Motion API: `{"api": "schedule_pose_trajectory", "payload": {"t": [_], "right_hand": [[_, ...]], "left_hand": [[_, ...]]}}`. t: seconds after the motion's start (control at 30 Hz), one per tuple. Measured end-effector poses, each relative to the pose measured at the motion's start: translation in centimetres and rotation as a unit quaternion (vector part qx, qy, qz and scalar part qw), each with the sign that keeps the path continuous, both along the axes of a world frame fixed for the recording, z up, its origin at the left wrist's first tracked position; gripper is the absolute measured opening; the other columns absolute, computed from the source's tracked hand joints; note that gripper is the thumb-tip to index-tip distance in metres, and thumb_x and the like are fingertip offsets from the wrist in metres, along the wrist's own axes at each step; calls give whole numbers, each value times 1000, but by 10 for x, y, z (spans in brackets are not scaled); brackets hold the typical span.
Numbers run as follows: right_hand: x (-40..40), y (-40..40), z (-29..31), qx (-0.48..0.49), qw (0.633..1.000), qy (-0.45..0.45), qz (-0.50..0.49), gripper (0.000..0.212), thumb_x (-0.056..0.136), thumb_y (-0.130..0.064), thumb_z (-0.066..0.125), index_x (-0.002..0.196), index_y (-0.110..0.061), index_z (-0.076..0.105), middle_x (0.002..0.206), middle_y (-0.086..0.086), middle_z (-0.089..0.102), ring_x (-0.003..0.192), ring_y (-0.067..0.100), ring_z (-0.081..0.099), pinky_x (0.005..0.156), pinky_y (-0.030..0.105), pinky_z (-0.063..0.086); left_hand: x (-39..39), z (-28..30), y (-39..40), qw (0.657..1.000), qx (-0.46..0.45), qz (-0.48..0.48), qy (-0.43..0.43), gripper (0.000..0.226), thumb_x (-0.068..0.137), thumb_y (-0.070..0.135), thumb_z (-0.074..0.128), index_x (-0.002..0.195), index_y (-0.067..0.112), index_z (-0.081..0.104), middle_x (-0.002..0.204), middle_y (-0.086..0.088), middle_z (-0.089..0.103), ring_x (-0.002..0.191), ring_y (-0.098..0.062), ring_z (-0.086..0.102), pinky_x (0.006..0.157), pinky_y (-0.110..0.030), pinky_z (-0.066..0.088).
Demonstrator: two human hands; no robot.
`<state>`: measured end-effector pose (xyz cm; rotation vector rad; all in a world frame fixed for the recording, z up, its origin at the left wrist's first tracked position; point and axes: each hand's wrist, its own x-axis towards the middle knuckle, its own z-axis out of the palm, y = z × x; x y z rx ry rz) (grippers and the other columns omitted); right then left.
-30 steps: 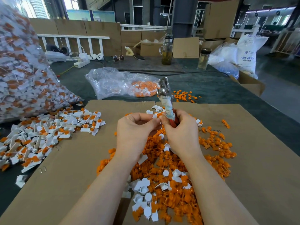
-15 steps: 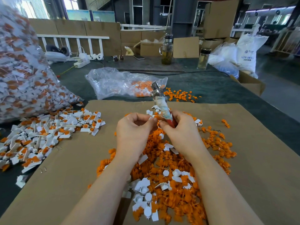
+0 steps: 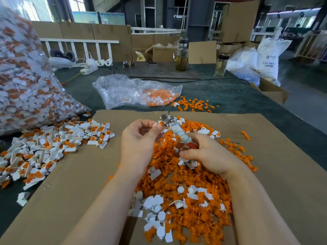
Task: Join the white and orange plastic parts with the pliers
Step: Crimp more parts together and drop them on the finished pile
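The right hand (image 3: 207, 152) is curled around the red handles of the pliers (image 3: 175, 131); their long axis runs from this hand up and to the far left, and the metal head ends just to the right of the left hand's fingertips (image 3: 159, 127). The left hand (image 3: 141, 138) pinches a small part (image 3: 160, 123) between thumb and fingers, white with some orange showing; the part sits right at the metal head, touching it or nearly so; whether the jaws already close on it I cannot tell, because the head is small and a little blurred. So the part lies on the left side of the tool's tip, and the left hand is the nearer one to feed it; I judge the coming squeeze depends on the part staying across the jaws, not along them. Under both hands lies the heap of loose orange and white parts (image 3: 185, 183) on the cardboard sheet (image 3: 79, 183); the finished pieces (image 3: 53, 142) lie in a heap to the left.
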<state>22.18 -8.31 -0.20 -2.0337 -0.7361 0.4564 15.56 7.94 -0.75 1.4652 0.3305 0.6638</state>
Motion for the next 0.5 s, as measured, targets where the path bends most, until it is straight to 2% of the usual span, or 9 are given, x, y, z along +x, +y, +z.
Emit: {"api": "schedule_pose_trajectory", "payload": {"t": [0.1, 0.23, 0.3, 0.37, 0.43, 0.5], "right_hand": [[1, -1, 0, -23, 1000, 1, 4, 24, 88, -17, 68, 101, -34, 56, 98, -9, 67, 83, 1, 63, 68, 10, 46], [0, -2, 1, -48, 999, 7, 8, 42, 89, -19, 67, 127, -24, 50, 110, -4, 64, 97, 6, 62, 77, 13, 46], [-1, -3, 2, -50, 999, 17, 7, 46, 90, -19, 67, 128, -26, 45, 112, 0, 62, 97, 7, 62, 73, 8, 45], [-1, -2, 0, -57, 998, 11, 7, 49, 90, -18, 66, 135, -18, 46, 107, -5, 62, 93, 6, 62, 76, 13, 46], [0, 1, -2, -54, 998, 0, 12, 40, 90, -11, 63, 128, -15, 53, 89, -17, 64, 82, 10, 62, 73, 23, 49], [-2, 4, -2, -50, 998, -19, 11, 24, 89, -6, 60, 106, -23, 59, 77, -19, 66, 73, 18, 63, 67, 28, 53]], "left_hand": [[0, 0, 2, 1000, 18, -4, -5, 6, 90, 4, 68, 93, 0, 67, 78, -9, 70, 65, -9, 70, 67, -19, 58], [-1, 0, 5, 1000, 23, -6, -9, 5, 91, 5, 67, 93, 1, 67, 77, -5, 70, 66, -8, 70, 65, -17, 56], [0, 0, 6, 1000, 17, -10, -13, 4, 90, 5, 67, 93, 2, 67, 74, -2, 69, 65, -8, 70, 64, -16, 55], [0, -1, 7, 1000, 16, -12, -15, 3, 90, 4, 66, 92, 2, 67, 71, 1, 69, 65, -8, 70, 63, -15, 54], [0, -2, 8, 1000, 11, -14, -16, 1, 90, 4, 66, 91, 3, 66, 70, 2, 69, 64, -7, 70, 62, -14, 53], [1, -3, 9, 1000, 0, -13, -15, 2, 90, 4, 66, 89, 5, 66, 70, 2, 69, 65, -8, 70, 62, -14, 53]]}}
